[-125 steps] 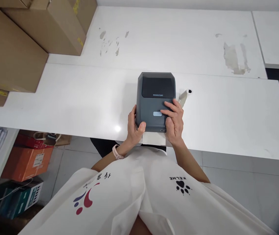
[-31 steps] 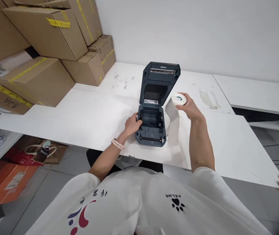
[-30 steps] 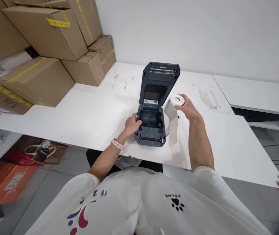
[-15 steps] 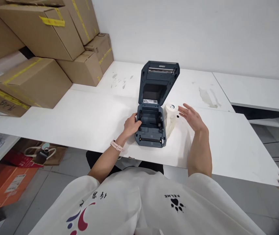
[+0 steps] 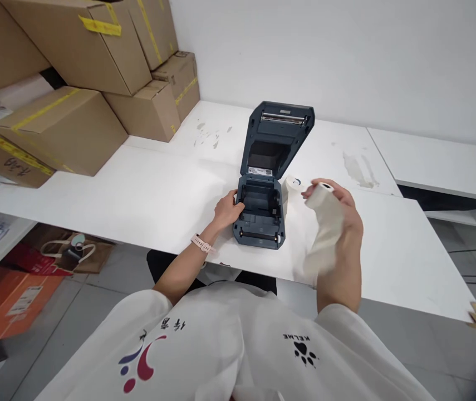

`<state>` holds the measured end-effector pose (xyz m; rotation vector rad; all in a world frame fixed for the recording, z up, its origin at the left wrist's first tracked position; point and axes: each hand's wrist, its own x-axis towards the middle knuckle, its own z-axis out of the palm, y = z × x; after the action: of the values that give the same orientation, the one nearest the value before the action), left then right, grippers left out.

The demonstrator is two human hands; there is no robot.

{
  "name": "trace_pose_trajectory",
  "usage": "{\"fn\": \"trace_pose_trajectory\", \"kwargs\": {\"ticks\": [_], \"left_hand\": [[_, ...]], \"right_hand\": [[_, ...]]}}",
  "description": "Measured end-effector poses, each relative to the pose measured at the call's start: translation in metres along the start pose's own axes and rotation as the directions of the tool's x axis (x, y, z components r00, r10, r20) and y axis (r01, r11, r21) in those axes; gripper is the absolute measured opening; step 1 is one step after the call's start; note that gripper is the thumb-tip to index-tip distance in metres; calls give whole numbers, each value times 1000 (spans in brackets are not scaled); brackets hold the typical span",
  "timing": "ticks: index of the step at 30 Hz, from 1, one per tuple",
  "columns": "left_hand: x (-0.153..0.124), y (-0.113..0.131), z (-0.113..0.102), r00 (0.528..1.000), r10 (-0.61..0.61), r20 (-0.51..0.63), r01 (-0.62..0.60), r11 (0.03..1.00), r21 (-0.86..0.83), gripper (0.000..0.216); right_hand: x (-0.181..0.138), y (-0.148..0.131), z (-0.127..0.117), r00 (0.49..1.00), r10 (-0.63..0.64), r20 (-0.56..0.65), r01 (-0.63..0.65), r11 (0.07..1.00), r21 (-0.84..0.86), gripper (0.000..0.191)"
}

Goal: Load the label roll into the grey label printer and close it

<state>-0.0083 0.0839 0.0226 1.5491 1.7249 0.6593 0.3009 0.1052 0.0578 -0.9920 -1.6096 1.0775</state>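
Cardboard boxes: brown cardboard boxes with yellow tape [image 5: 70, 120] stacked at the far left of the white counter [image 5: 146, 195], well apart from the work.
Left hand: our left hand [image 5: 227, 209], a pale pink watch [image 5: 201, 243] on the wrist, rests against the left wall of the printer base; fingers curled on the rim, thumb toward the bay. It steadies the body and holds nothing else.
Printer: dark grey plastic label printer [image 5: 263, 214], lid [image 5: 277, 139] swung up and back, standing roughly upright. The paper bay looks empty to us.
Spent roll: a short white roll with a blue-marked core [image 5: 293, 184] stands on end on the counter, just beside the printer's right wall. Whether it touches the wall, we cannot tell.
Right hand: our right hand [image 5: 348, 214] is closed around a white paper roll [image 5: 325, 223], lifted clear of the counter, right of the printer. The roll is tilted, dark core end up and toward the printer; the lower part is blurred, perhaps a loose tail of paper.
Right arm pose: forearm raised from the elbow, wrist bent inward.
Step in hand (judgement): roll swap, at the point of bringing the new roll to the open bay.
Next move calls for (judgement): turning the roll level, axis across the bay, between the side guides, with the left hand bracing the base.
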Motion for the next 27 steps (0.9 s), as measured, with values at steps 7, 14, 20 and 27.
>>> {"fn": "trace_pose_trajectory", "kwargs": {"ticks": [7,14,20,27], "left_hand": [[0,-3,3,1000,15,-7,-15,999,-30,63],[-5,-5,3,1000,-11,-15,9,996,-85,62],[-2,-9,11,1000,19,4,-17,952,-306,70],[1,-9,12,991,92,98,-36,882,-470,71]], "right_hand": [[58,-33,104,870,207,448,303,492,-816,39],[29,-21,123,898,184,399,310,377,-873,38],[-45,-17,120,958,-103,269,271,640,-719,35],[-67,-7,131,979,-158,129,204,760,-617,29]]}}
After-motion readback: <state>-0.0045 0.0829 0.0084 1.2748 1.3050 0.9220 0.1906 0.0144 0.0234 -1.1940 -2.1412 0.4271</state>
